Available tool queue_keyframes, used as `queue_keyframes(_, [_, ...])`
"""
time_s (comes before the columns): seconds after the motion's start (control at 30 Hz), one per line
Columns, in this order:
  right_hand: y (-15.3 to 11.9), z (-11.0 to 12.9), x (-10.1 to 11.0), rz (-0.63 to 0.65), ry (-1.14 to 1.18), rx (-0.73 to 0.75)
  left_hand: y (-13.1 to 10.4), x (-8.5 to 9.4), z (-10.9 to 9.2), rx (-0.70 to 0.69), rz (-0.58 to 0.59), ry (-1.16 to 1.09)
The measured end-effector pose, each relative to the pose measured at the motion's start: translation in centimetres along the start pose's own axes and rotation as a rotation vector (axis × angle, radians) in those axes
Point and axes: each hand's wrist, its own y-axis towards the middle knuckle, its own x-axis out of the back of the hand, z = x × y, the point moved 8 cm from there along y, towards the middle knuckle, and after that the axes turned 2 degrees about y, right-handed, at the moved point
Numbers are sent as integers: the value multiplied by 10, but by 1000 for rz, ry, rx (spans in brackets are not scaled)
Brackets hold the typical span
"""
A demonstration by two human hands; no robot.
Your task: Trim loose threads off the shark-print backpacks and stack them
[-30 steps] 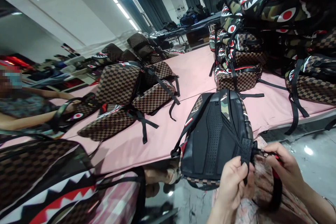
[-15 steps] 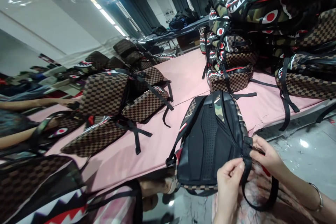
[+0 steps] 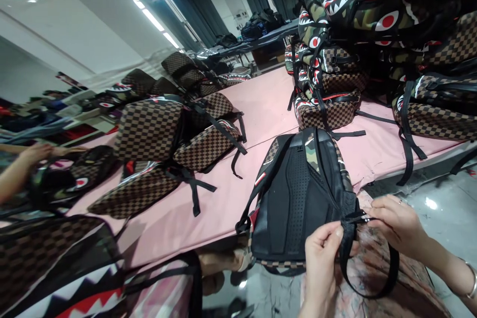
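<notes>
A backpack [image 3: 298,198] lies back-panel up at the edge of the pink-covered table, its lower end past the edge. Its back is black padding, with brown check and camouflage along the sides. My left hand [image 3: 323,253] is closed, thumb and finger pinching the black webbing strap [image 3: 348,243] by the bag's lower right corner. To the right, my right hand [image 3: 397,221] is closed on a dark strip of this strap, drawn out sideways. A small shiny spot shows at its fingertips; I cannot make out what it is. The strap's slack hangs in a loop below both hands.
Shark-face backpacks [image 3: 387,20] are piled high at the right back. Several checked backpacks [image 3: 149,129] stand and lie on the pink table [image 3: 261,104] to the left. Another person's arm [image 3: 22,169] reaches in at far left. A large bag [image 3: 55,268] fills the lower left.
My right hand has shifted slightly right and turned, drawing the strip out from the strap. My left hand keeps its pinch. The other person's arm at far left has moved.
</notes>
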Motion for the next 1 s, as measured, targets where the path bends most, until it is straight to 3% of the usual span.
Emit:
queue_keyframes(0.17, [3, -1, -4, 27, 23, -9, 4, 4, 3, -22, -5, -2])
queue_keyframes(0.5, [3, -1, -7, 80, 104, -48, -1, -6, -6, -35, 35, 9])
queue_keyframes(0.63, [-1, -29, -6, -57, 361, -304, 0, 12, -17, -99, 190, -6])
queue_keyframes(0.7, [-7, -57, -9, -152, 430, -495, -1, 34, -34, -200, 217, 32])
queue_keyframes(0.73, [-9, -72, -14, -171, 451, -569, -1, 51, -45, -262, 161, 76])
queue_keyframes(0.77, [-10, -86, -20, -168, 473, -620, -2, 73, -55, -324, 59, 126])
queue_keyframes(0.87, [-10, -130, -46, -98, 538, -710, -16, 155, -75, -445, -393, 231])
queue_keyframes(0.93, [-9, -161, -67, -71, 569, -798, -29, 204, -69, -431, -634, 257])
queue_keyframes(1.0, [-3, -185, -86, -67, 574, -861, -35, 238, -48, -314, -751, 320])
